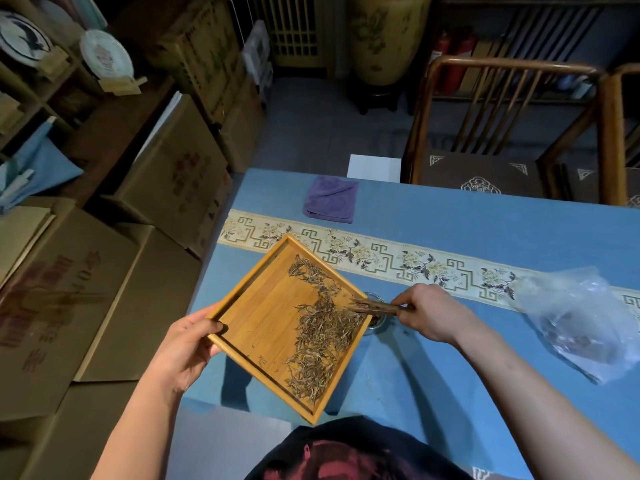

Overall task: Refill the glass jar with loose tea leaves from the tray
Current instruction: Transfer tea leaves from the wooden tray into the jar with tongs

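A square wooden tray [256, 327] is held tilted above the blue table, its right corner over the glass jar [377, 318]. My left hand [188, 344] grips the tray's left corner. Loose tea leaves [322, 337] lie piled along the tray's right side. My right hand [429, 313] holds a brown wooden scoop [375, 305] whose tip rests among the leaves at the tray's right edge. The tray and the scoop hide most of the jar; only part of its rim shows.
A clear plastic bag [581, 323] with dark contents lies at the right. A folded purple cloth [330, 199] sits at the table's far side, beyond the patterned runner [415, 265]. Cardboard boxes [104, 306] stand left of the table, wooden chairs [502, 133] behind it.
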